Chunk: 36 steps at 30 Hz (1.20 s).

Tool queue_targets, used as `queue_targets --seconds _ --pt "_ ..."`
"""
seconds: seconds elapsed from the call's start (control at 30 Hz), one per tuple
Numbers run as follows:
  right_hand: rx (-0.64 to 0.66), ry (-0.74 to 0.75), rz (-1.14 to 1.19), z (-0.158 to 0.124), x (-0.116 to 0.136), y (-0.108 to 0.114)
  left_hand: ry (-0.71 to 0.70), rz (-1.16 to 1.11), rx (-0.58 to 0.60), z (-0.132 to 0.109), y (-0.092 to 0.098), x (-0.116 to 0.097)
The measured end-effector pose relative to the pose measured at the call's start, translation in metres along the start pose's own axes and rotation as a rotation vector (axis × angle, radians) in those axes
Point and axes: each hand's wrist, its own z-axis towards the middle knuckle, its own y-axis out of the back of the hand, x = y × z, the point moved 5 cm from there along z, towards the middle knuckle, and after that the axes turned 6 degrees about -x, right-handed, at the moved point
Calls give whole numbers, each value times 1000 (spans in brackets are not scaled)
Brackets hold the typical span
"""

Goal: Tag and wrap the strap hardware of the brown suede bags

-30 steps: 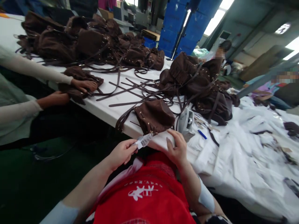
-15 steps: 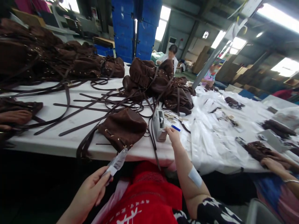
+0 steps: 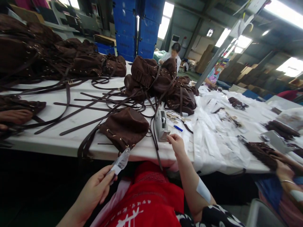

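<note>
My left hand [image 3: 98, 184] is closed around a small clear plastic bag [image 3: 121, 160] with a white piece in it, held in front of the table edge. The bag's tip overlaps the near rim of a dark brown drawstring bag [image 3: 126, 127] lying on the table; whether they are joined I cannot tell. At the front of a grey tape dispenser [image 3: 161, 126], my right hand [image 3: 177, 144] has thumb and forefinger pinched by the cutting edge. The clear tape between them is hardly visible. A blue pen-like item [image 3: 178, 128] lies just beyond that hand.
Brown bags [image 3: 153, 78] with long straps are heaped behind, and a larger pile [image 3: 59, 60] is at left. White plastic sheets [image 3: 213, 132] cover the right side. Co-workers' hands [image 3: 15, 117] handle brown pieces at both sides. A slanted metal post [image 3: 213, 63] stands beyond.
My right hand has shifted slightly down towards me at the dispenser's front, uncovering more of the blue item. My left hand stays nearly still with the plastic bag. The right co-worker's hands have moved.
</note>
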Motion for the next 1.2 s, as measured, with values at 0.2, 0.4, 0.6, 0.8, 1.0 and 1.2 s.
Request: queue_targets --seconds 0.2,0.4,0.6,0.8,1.0,1.2 --pt "33 -127 6 7 -17 -3 -15 6 10 0 -6 -12" --pt "88 -156 -65 -2 -10 5 -78 -28 7 -6 -18 -23" --pt "479 -115 142 -80 47 -46 -338 163 -73 -4 -25 -22" --pt "910 -298 214 -152 60 -106 -420 359 -102 -9 -30 -32" --pt "925 -372 173 -161 45 -115 -410 398 -132 -12 -28 -32" --pt "868 -399 128 -158 36 -115 -469 432 -139 -11 -30 -32"
